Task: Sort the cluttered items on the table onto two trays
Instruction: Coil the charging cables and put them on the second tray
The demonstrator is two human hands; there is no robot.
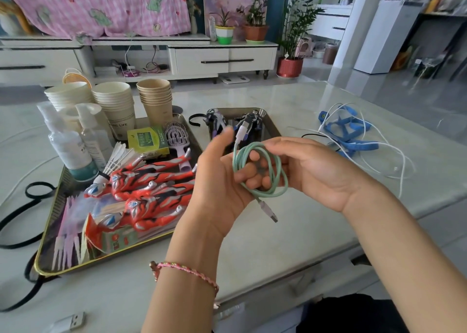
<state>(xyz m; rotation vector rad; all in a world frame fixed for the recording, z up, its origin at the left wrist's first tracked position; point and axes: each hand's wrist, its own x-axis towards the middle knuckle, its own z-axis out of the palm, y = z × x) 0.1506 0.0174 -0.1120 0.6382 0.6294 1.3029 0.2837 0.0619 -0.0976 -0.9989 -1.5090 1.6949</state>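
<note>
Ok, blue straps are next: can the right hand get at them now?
Probably not yet: right hand and left hand both grip the green cable. Otherwise the way looks free, though a white cable crosses the blue straps.

Mint-green cable (235,160); red, silver and black figures (151,173) left; blue straps (361,145) far right; pink checked cloth (101,4) far left.

Left hand (219,178) and right hand (312,171) meet mid-air — both curled round the cable coil (274,195).
</note>
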